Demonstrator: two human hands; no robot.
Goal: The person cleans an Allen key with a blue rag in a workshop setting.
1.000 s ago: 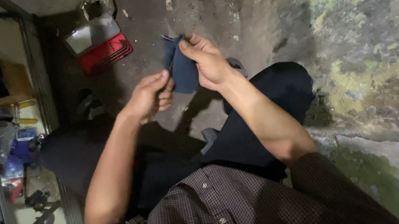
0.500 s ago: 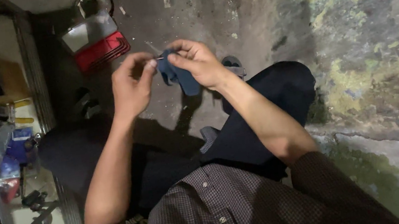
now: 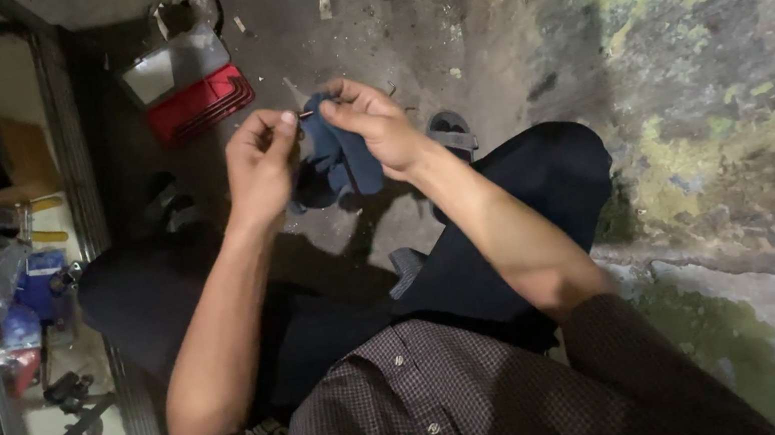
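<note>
one dark blue cloth piece (image 3: 339, 159) is held up in front of the chest, above the lap, between both hands. its long axis runs roughly top to bottom in the head view, hanging down from the fingertips toward the knees. the upper edge is pinched by the right hand (image 3: 380, 128), thumb and forefinger closed on the fabric, remaining fingers curled loosely. the left hand (image 3: 258, 160) is placed just beside the cloth, on its left side; its thumb and forefinger are closed on a thin pale item (image 3: 304, 113) that bridges the small gap to the cloth's top edge. whether this item is a thread, a needle or a pin cannot be told. the cloth lies nearer the right hand, which carries it; the left hand touches it only through the thin item, if at all.

counts: hands, two; cloth pieces, one; thin items, one.

on the floor beyond the hands a red and grey case (image 3: 187, 84) is noted, well apart. one sandal (image 3: 449, 133) is seen just right of the right wrist. a shelf frame (image 3: 71, 191) stands at left.
</note>
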